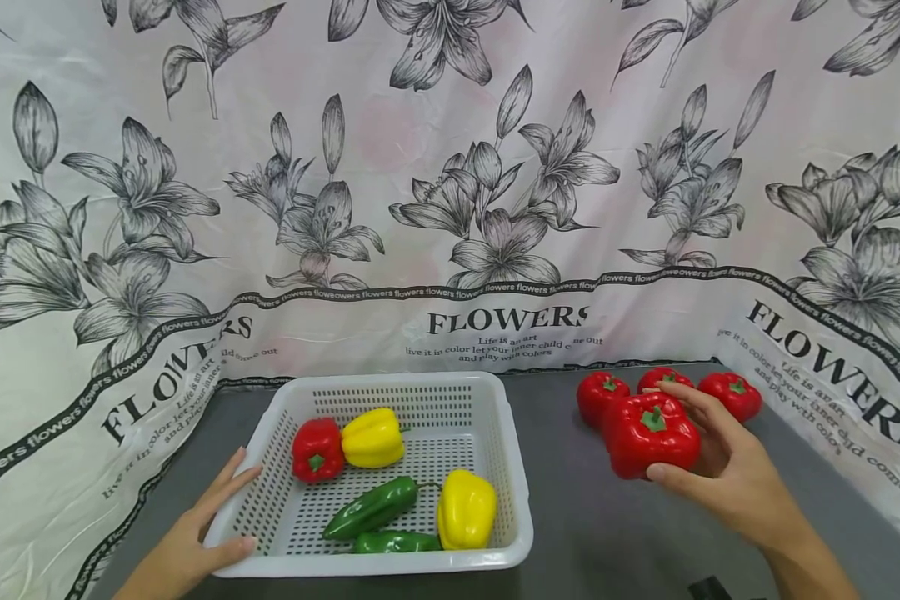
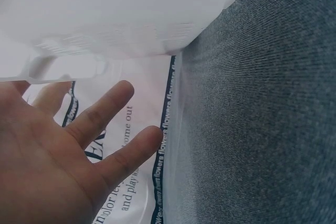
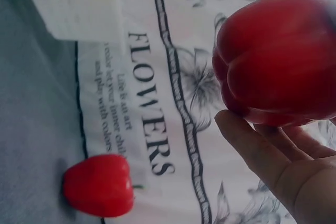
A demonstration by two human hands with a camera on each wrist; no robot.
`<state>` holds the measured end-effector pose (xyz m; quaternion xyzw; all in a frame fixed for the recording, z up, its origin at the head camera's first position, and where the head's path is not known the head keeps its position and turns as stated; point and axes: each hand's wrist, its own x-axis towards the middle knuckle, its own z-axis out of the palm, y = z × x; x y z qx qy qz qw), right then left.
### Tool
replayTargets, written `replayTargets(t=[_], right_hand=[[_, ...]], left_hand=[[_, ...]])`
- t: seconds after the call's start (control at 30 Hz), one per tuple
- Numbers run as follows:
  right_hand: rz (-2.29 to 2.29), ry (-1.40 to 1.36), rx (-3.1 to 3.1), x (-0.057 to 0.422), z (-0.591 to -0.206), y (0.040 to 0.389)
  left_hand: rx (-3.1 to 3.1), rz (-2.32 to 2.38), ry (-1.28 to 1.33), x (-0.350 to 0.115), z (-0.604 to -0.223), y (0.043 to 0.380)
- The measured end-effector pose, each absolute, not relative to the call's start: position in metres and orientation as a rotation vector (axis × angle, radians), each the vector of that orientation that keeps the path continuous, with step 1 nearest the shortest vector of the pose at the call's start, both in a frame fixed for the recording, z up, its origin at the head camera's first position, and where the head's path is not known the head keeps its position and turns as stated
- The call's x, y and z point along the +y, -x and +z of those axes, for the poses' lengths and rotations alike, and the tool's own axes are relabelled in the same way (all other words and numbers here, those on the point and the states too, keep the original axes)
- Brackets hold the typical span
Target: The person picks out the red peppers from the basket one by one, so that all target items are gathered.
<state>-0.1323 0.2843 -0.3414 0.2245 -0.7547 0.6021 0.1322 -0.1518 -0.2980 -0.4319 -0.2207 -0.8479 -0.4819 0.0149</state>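
My right hand (image 1: pixel 727 471) holds a glossy red bell pepper (image 1: pixel 654 435) between thumb and fingers, its green stem facing the head camera. In the right wrist view that pepper (image 3: pixel 278 59) is raised above the table, fingers under and beside it. My left hand (image 1: pixel 195 533) rests at the left rim of a white plastic basket (image 1: pixel 521 500), fingers spread and fairly straight in the left wrist view. Inside the basket lie a red bell pepper (image 1: pixel 318 450), a yellow bell pepper (image 1: pixel 372 438), another yellow one (image 1: pixel 467 510) and two green peppers (image 1: pixel 375 507).
Behind the held pepper, red bell peppers (image 1: pixel 730 395) stand on the dark grey table (image 1: pixel 570 533) at the back right. A white curtain (image 1: pixel 495 333) with printed flowers and lettering hangs along the table's back and sides.
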Motion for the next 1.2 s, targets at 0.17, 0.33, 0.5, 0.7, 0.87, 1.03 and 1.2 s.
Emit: replayTargets(t=[0.17,0.33,0.5,0.7,0.87,1.03,1.2], right_hand=[[1.732,-0.567,-2.223,0.294,-0.349,0.133],[1.730,-0.495,-2.244,0.299,-0.357,0.135],[1.708,-0.434,-2.261,0.307,-0.369,0.138],[1.696,-0.326,-2.313,0.311,-0.385,0.144],[1.679,-0.275,-2.362,0.310,-0.397,0.150],[1.698,-0.285,-2.355,0.310,-0.409,0.156],[1.709,-0.273,-2.368,0.310,-0.420,0.161]], left_hand=[[-2.728,-1.366,0.616,-0.299,-0.431,0.153],[-2.739,-1.303,0.614,-0.300,-0.433,0.154],[-2.735,-1.262,0.633,-0.300,-0.433,0.154],[-2.731,-1.258,0.637,-0.300,-0.432,0.154],[-2.715,-1.324,0.647,-0.300,-0.433,0.154],[-2.714,-1.365,0.642,-0.300,-0.433,0.155],[-2.742,-1.341,0.616,-0.301,-0.433,0.155]])
